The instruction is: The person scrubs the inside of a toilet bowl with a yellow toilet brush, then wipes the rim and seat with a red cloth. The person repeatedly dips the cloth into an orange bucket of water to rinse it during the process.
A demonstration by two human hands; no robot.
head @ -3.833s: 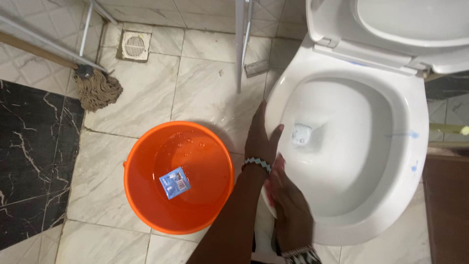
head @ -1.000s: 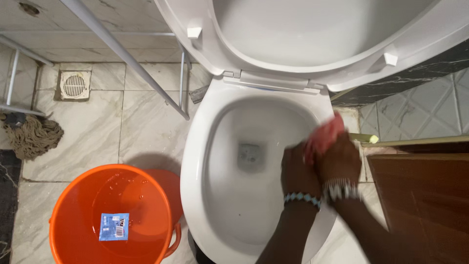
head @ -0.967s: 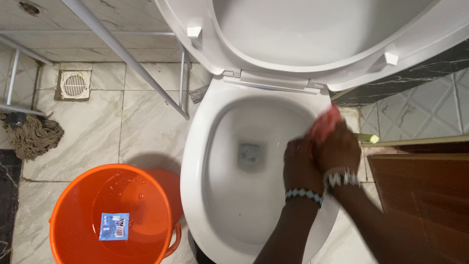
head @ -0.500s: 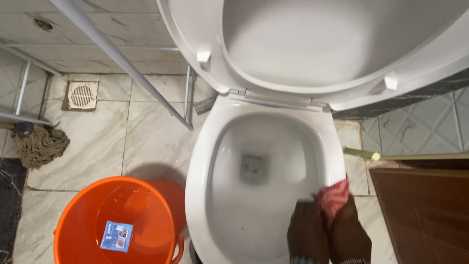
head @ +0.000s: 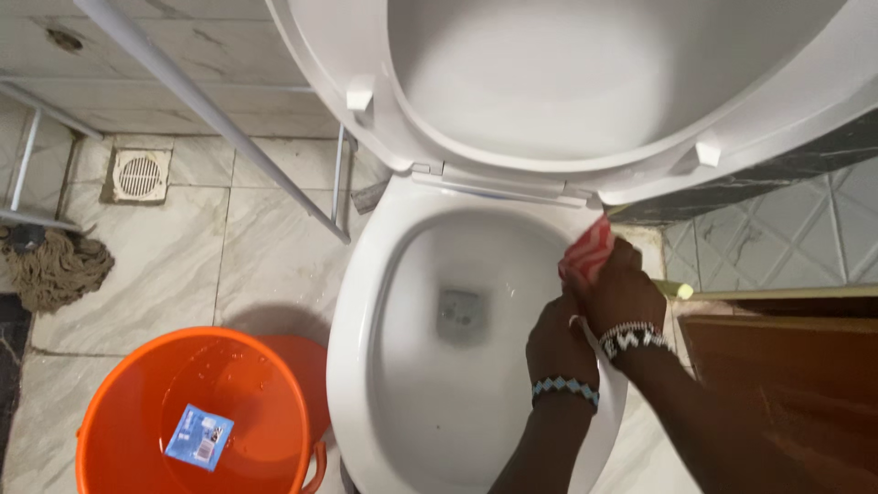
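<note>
Red cloth (head: 586, 253) bunches soft and wet under my right hand (head: 622, 291), clamped on it; left hand (head: 560, 340) presses the toilet rim (head: 361, 274).

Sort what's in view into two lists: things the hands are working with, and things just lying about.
In use:
- right hand gripping the red cloth
- left hand beside it
- toilet rim, where both hands are

Lying about:
- orange bucket, a blue packet floating in it
- mop
- floor drain
</note>
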